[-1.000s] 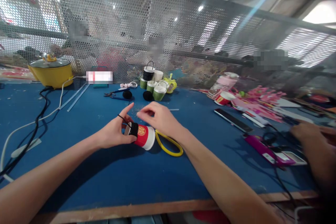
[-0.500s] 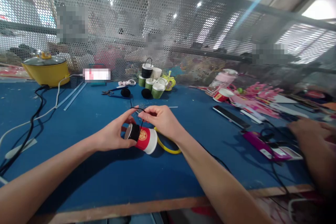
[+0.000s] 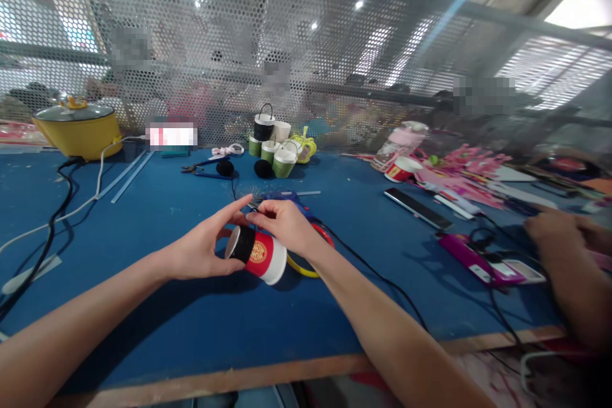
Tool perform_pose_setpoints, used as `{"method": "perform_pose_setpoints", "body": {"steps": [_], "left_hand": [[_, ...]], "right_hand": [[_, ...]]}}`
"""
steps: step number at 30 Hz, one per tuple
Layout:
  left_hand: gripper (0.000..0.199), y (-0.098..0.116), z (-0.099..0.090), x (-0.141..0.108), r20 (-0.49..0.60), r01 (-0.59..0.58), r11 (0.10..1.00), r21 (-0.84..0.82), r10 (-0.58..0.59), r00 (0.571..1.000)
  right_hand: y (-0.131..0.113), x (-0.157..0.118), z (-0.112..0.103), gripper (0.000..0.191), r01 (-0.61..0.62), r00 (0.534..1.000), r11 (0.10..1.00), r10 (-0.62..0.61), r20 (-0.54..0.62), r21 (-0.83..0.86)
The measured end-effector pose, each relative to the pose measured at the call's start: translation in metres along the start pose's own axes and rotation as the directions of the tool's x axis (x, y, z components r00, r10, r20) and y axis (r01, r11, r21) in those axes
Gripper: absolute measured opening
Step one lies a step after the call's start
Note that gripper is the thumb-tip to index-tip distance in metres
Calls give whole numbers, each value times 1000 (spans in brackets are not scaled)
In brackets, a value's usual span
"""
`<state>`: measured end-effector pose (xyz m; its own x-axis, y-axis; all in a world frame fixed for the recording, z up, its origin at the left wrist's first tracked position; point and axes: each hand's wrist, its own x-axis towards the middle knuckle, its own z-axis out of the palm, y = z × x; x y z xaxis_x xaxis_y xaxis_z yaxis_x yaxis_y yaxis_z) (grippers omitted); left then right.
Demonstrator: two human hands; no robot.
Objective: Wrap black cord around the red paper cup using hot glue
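Note:
My left hand [image 3: 205, 245] is wrapped round a small red and white paper cup [image 3: 261, 255] with a black band, lying tilted on its side above the blue table [image 3: 191, 325]. Thumb and fingers grip its black end. Over the cup, my right hand [image 3: 282, 223] pinches a thin black cord [image 3: 255, 220] that runs down to the cup's side. A yellow and red ring [image 3: 306, 269] lies partly hidden behind my right wrist. Just past my right hand is a blue glue gun [image 3: 287, 196], partly covered by it.
Small green and black cups [image 3: 284, 162], black balls [image 3: 224, 168] and pliers [image 3: 196, 170] stand or lie at the back. A yellow pot [image 3: 79, 134] is at left. On the right are a phone [image 3: 417, 208], a purple power strip [image 3: 478, 259], cables and another person's hands [image 3: 557, 236].
My right hand has moved slightly left and down, and the black cord is drawn closer to the cup. More of the blue glue gun and the red part of the ring now shows. The view has shifted slightly.

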<state>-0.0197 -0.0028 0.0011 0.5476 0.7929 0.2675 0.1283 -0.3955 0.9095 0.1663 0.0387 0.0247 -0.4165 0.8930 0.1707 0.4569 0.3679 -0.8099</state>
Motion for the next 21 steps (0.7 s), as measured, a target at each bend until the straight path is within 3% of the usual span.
{"method": "perform_pose_setpoints", "body": {"steps": [11, 21], "left_hand": [[89, -3, -4, 0, 8, -74, 986, 146, 73, 997], [96, -6, -10, 3, 8, 33, 999, 9, -33, 999]], "right_hand": [[-3, -2, 4, 28, -59, 995, 988, 69, 69, -142], [-3, -3, 6, 29, -48, 996, 987, 58, 64, -152]]}}
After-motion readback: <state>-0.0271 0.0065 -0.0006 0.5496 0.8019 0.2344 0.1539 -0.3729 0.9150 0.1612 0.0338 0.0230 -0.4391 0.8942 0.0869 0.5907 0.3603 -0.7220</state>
